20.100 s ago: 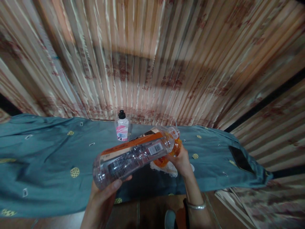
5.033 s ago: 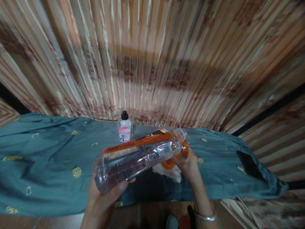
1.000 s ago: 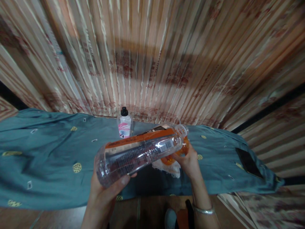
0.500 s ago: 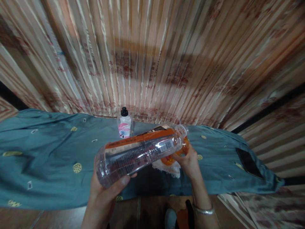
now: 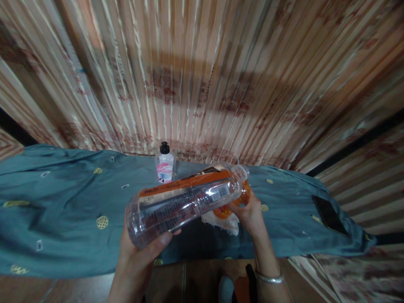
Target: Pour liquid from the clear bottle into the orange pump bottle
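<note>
My left hand [image 5: 139, 252] is wrapped round the base of a large clear plastic bottle [image 5: 186, 206] with an orange and dark label. The bottle is tilted almost flat, its uncapped mouth pointing right and slightly up. Beneath its neck, my right hand [image 5: 251, 212] grips an orange see-through container [image 5: 224, 211], mostly hidden by the bottle, so its full shape does not show. Under the container lies a white cloth [image 5: 232, 225] with a frayed edge. Whether liquid is flowing from the bottle I cannot make out.
A small clear bottle [image 5: 164, 166] with a black cap and pink label stands behind the large bottle. On the right, a black phone [image 5: 330, 214] lies on the green patterned tablecloth [image 5: 75, 198]. A pleated curtain [image 5: 195, 84] hangs behind the table.
</note>
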The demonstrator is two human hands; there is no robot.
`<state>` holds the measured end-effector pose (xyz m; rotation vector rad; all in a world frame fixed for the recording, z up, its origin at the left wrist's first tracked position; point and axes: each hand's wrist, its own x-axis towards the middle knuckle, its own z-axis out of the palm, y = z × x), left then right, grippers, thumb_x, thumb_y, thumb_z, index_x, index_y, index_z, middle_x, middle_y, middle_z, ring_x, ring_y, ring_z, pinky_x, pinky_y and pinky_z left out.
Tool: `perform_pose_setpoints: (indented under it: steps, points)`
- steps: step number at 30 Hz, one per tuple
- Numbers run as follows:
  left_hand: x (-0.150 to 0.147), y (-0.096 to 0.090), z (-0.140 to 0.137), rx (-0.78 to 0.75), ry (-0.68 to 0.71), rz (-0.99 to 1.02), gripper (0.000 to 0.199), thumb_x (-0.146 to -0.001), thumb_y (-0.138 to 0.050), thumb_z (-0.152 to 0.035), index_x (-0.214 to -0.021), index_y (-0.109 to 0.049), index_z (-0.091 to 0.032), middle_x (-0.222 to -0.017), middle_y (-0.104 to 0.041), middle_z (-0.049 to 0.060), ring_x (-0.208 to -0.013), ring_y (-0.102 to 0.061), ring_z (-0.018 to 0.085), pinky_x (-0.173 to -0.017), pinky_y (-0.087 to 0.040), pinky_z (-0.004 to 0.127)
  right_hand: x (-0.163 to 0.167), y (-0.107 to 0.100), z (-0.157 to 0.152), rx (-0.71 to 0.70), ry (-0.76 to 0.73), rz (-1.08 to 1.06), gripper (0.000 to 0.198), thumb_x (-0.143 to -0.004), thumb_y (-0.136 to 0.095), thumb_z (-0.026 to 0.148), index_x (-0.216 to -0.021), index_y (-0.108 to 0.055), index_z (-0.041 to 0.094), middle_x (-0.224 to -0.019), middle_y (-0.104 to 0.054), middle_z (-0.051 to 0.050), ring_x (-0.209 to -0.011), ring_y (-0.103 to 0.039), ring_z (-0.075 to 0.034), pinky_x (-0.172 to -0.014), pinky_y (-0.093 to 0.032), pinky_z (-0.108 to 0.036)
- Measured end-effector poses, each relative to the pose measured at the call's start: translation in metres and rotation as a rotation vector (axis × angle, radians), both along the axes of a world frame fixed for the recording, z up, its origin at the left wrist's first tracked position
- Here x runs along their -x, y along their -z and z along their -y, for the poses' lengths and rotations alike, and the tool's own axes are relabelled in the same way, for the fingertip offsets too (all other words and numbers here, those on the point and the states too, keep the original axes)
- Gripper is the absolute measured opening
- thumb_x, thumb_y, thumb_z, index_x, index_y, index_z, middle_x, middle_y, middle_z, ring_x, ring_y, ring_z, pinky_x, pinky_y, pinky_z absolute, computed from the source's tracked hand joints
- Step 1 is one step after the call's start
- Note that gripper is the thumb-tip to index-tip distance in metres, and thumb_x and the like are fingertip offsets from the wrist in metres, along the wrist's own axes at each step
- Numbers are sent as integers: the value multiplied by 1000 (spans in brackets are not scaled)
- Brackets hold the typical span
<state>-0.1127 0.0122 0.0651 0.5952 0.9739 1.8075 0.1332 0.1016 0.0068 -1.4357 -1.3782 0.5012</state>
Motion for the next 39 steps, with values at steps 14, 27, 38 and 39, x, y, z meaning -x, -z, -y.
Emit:
perform_pose_setpoints:
  steps: [14, 27, 38, 39]
  points:
    - [-1, -2, 2, -6, 3, -22, 77, -57, -97, -22, -126, -65, -33, -110, -78, 1, -84, -77, 26, -58, -67, 34, 0, -2, 0, 39, 8, -14, 61, -59, -87, 49, -110, -66, 21, -102, -82, -11, -91, -78, -33, -82, -62, -47]
    - [1, -2, 1, -4, 17, -49, 73, -57, -96, -22, -123, -67, -29, -111, -76, 3, -85, -76, 27, -59, -67, 33, -2, 2, -1, 32, -6, -6, 62, -62, -87, 46, -113, -66, 20, -104, -81, -12, -94, -77, -33, -84, -62, -47]
    - [0, -2, 0, 24, 18, -88, 70, -56, -95, -26, -121, -67, -25, -113, -76, 7, -84, -76, 29, -59, -66, 34, -2, 1, 0, 21, -25, -9, 63, -61, -89, 44, -115, -66, 21, -101, -82, -9, -90, -78, -32, -83, -63, -46]
    - [0, -1, 0, 26, 14, -92, 71, -56, -94, -26, -121, -67, -26, -113, -76, 7, -85, -76, 29, -59, -66, 34, -2, 0, 1, 18, -23, -7, 62, -61, -89, 44, -115, -66, 22, -101, -82, -9, -90, -78, -32, -83, -63, -46]
